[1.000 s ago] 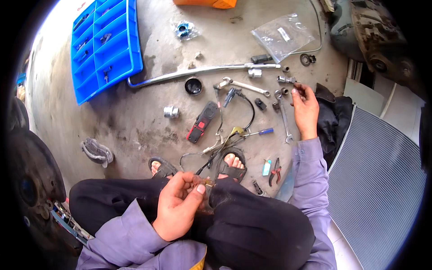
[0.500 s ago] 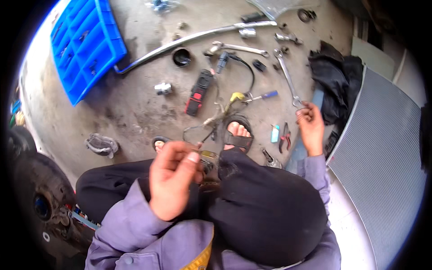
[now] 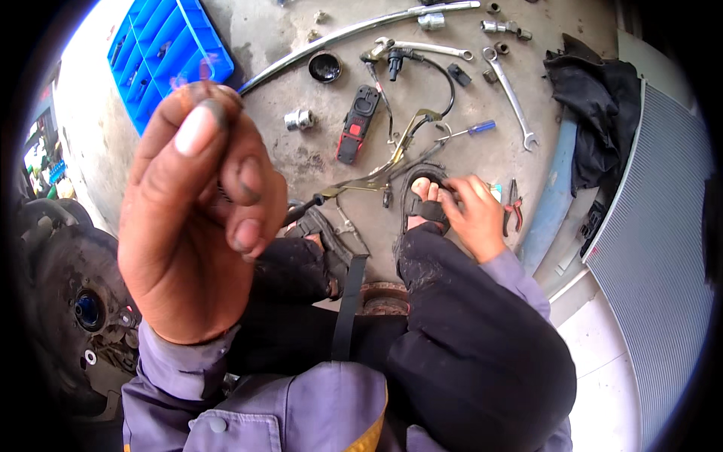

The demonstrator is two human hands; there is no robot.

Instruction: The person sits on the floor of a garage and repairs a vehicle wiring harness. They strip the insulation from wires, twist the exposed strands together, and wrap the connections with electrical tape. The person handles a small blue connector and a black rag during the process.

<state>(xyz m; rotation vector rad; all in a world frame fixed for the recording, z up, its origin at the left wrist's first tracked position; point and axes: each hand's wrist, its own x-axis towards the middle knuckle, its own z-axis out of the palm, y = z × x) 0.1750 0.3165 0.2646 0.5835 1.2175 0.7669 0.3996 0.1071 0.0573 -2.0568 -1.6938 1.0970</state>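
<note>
My left hand is raised close to the camera, thumb and fingertips pinched together. A small reddish blur shows at the fingertips; too smeared to name. Behind this hand a wiring harness with a yellowish metal bracket lies over the floor between my feet. Loosely bent, with fingers a little apart and nothing seen in them, my right hand is just beside my sandal. Pliers with red and black handles lie right of it. A blue-handled screwdriver and a combination wrench lie beyond.
A blue compartment tray stands at the far left near a long metal bar. Sockets, a black-and-red device and a black cup are on the floor. A finned grey panel stands at right, a greasy car part at left.
My left hand has risen toward the camera and left. My right hand has come away from the wrench, which stays on the floor, and moved left to beside my foot.
</note>
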